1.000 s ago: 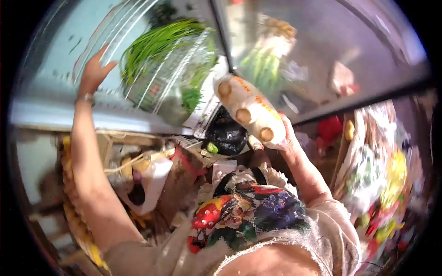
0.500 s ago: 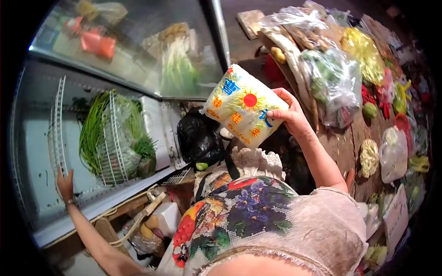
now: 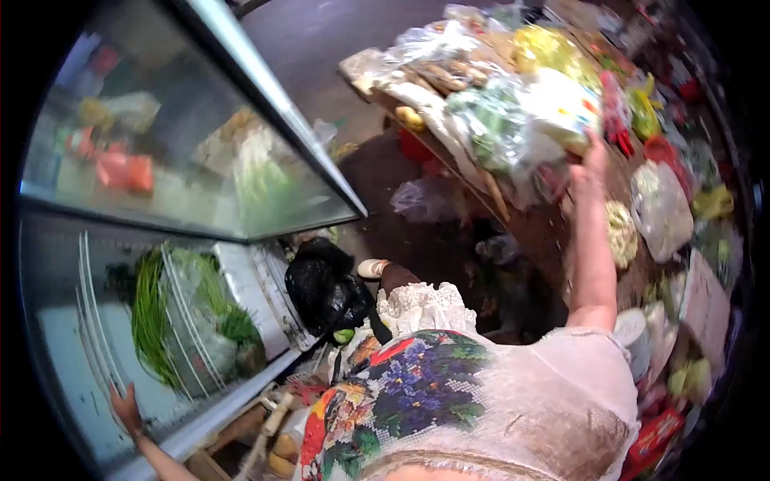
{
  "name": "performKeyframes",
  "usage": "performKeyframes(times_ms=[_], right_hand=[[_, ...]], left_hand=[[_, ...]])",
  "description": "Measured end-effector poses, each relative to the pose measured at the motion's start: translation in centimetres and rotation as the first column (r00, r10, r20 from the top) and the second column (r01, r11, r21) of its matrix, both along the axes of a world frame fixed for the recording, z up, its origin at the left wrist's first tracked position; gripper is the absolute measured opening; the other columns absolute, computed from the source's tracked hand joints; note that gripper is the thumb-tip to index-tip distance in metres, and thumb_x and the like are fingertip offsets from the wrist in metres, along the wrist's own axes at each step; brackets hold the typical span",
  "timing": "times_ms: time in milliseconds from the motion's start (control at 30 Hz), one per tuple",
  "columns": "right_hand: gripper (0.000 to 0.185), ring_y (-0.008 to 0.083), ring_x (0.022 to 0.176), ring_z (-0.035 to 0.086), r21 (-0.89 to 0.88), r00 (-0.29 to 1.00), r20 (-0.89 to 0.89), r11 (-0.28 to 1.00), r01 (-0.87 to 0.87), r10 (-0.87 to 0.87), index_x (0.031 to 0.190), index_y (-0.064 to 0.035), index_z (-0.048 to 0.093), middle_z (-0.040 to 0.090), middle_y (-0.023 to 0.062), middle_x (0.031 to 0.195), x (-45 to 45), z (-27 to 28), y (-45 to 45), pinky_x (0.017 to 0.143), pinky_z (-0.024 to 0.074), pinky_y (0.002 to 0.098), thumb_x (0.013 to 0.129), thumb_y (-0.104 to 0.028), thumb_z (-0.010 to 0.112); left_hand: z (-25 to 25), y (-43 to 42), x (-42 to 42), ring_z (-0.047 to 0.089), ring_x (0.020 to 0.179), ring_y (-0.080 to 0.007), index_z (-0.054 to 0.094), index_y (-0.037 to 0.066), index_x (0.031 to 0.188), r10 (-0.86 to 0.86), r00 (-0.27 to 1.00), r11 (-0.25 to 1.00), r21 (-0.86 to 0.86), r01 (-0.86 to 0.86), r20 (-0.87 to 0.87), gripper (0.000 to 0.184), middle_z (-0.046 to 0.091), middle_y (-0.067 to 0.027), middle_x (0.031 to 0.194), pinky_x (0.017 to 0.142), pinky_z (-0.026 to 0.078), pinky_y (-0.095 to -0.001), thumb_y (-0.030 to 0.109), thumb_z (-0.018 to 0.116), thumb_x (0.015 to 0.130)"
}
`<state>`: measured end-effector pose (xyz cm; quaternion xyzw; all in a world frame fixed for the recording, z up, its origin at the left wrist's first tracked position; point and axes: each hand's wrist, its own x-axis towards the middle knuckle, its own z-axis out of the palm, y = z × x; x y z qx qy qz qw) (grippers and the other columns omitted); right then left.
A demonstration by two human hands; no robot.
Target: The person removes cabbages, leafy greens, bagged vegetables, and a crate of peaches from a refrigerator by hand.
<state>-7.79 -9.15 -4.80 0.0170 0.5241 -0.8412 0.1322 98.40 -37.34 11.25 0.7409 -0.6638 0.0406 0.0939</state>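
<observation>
At the lower left, my left hand (image 3: pixel 126 410) is at the lower end of a white wire rack (image 3: pixel 100 325) inside a glass-doored cooler, its fingers around the wires. My right hand (image 3: pixel 589 175) reaches out over the wooden table, thumb apart and fingers stretched. Just beyond its fingertips is a white printed plastic packet of vegetables (image 3: pixel 561 108), blurred, close to a clear bag of green vegetables (image 3: pixel 493 120). Whether the fingertips still touch the packet is hard to make out. Long green vegetables (image 3: pixel 152 321) stand behind a second wire divider in the cooler.
The cooler's glass door (image 3: pixel 265 104) stands open at the upper left. A black plastic bag (image 3: pixel 321 289) sits by the cooler, near a shoe (image 3: pixel 373 268). Yellow (image 3: pixel 549 50) and whitish bags (image 3: pixel 662 210) crowd the table, with a pale noodle-like bundle (image 3: pixel 622 234).
My right hand has swung right, carrying the packet from in front of me to over the table; its grip has loosened. The view has turned right. My left hand stays at the rack.
</observation>
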Motion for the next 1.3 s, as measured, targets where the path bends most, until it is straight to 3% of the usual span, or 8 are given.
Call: performKeyframes(times_ms=[100, 200, 300, 400, 500, 833, 1033, 1300], right_hand=[[0.037, 0.0263, 0.105, 0.055, 0.009, 0.967, -0.256, 1.000, 0.010, -0.007, 0.119, -0.0005, 0.054, 0.059, 0.0119, 0.113, 0.6, 0.8, 3.4, 0.089, 0.0484, 0.0408, 0.090, -0.023, 0.053], [0.040, 0.0304, 0.099, 0.060, -0.221, 0.992, 0.126, 0.975, 0.025, 0.003, 0.123, 0.0043, 0.049, 0.060, 0.0186, 0.113, -9.5, -6.1, 8.5, 0.083, 0.0542, 0.0399, 0.093, -0.022, 0.045], [0.022, 0.0190, 0.079, 0.064, -0.074, 0.929, 0.312, 0.980, -0.184, 0.198, 0.106, -0.0056, 0.060, 0.066, 0.0101, 0.099, -6.1, -7.7, 4.5, 0.067, 0.0547, 0.0326, 0.091, -0.021, 0.054], [0.024, 0.0147, 0.071, 0.061, -0.354, 0.681, 0.088, 0.662, -0.661, 0.727, 0.114, -0.0036, 0.055, 0.064, 0.0110, 0.093, 12.0, -0.1, -6.2, 0.061, 0.0526, 0.0250, 0.092, -0.015, 0.055], [0.026, 0.0103, 0.065, 0.052, 0.014, 0.401, 0.015, 0.401, -0.916, 0.916, 0.110, -0.0019, 0.055, 0.061, 0.0055, 0.087, 25.0, 3.2, -14.4, 0.056, 0.0439, 0.0223, 0.086, -0.010, 0.063], [0.025, 0.0134, 0.083, 0.060, 0.324, -0.595, 0.111, -0.595, -0.736, 0.796, 0.110, -0.0039, 0.058, 0.064, 0.0062, 0.095, 52.9, -0.5, -28.8, 0.074, 0.0467, 0.0263, 0.087, -0.012, 0.062], [0.047, 0.0248, 0.100, 0.061, 0.624, -0.781, -0.246, -0.523, -0.581, 0.574, 0.123, -0.0019, 0.050, 0.057, 0.0154, 0.117, 65.5, -3.4, -37.1, 0.084, 0.0493, 0.0350, 0.082, -0.017, 0.068], [0.106, 0.0407, 0.135, 0.023, 0.834, -0.809, -0.552, 0.130, -0.537, 0.203, 0.147, -0.0168, 0.021, 0.022, 0.0215, 0.148, 81.5, -5.8, -48.0, 0.107, 0.0239, 0.0533, 0.063, -0.035, 0.083]], left_hand=[[-1.5, -0.8, 3.3, 0.049, 0.120, -0.0319, 0.043, -0.005, 0.133, -0.101, 0.993, 0.995, 0.022, 0.102, -0.061, 0.062, 0.051, -0.0224, 0.131, 0.102, 0.037, -0.0364, 0.018, 0.068, 0.081], [-1.5, 0.3, 1.0, 0.050, 0.121, -0.0315, 0.044, -0.001, 0.135, -0.158, 0.987, 0.987, -0.015, 0.158, 0.029, 0.065, 0.053, -0.0202, 0.130, 0.102, 0.037, -0.0368, 0.022, 0.070, 0.079], [0.3, 2.6, -5.0, 0.051, 0.121, -0.0329, 0.048, -0.002, 0.132, -0.102, 0.993, 0.993, -0.053, 0.106, 0.062, 0.064, 0.053, -0.0226, 0.129, 0.101, 0.038, -0.0368, 0.027, 0.070, 0.078], [0.3, 3.3, -5.2, 0.051, 0.120, -0.0328, 0.049, 0.003, 0.132, -0.128, 0.991, 0.985, -0.113, 0.131, 0.033, 0.064, 0.054, -0.0204, 0.129, 0.100, 0.040, -0.0371, 0.029, 0.070, 0.077], [1.3, 3.8, -7.1, 0.051, 0.121, -0.0323, 0.047, 0.006, 0.135, -0.069, 0.997, 0.993, -0.094, 0.072, 0.033, 0.063, 0.053, -0.0180, 0.132, 0.099, 0.041, -0.0379, 0.028, 0.068, 0.080], [1.5, 4.3, -8.8, 0.053, 0.114, -0.0362, 0.049, 0.009, 0.134, 0.019, 0.998, 0.989, -0.146, -0.012, 0.051, 0.061, 0.055, -0.0196, 0.127, 0.097, 0.042, -0.0406, 0.024, 0.068, 0.078], [2.5, 4.4, -9.7, 0.053, 0.113, -0.0380, 0.047, 0.008, 0.134, 0.063, 0.997, 0.993, -0.105, -0.057, 0.047, 0.060, 0.055, -0.0207, 0.124, 0.096, 0.043, -0.0410, 0.021, 0.067, 0.080], [4.1, 3.9, -11.7, 0.053, 0.109, -0.0375, 0.048, 0.005, 0.132, 0.135, 0.989, 0.989, -0.045, -0.138, -0.057, 0.058, 0.055, -0.0198, 0.122, 0.093, 0.044, -0.0399, 0.011, 0.067, 0.078]])
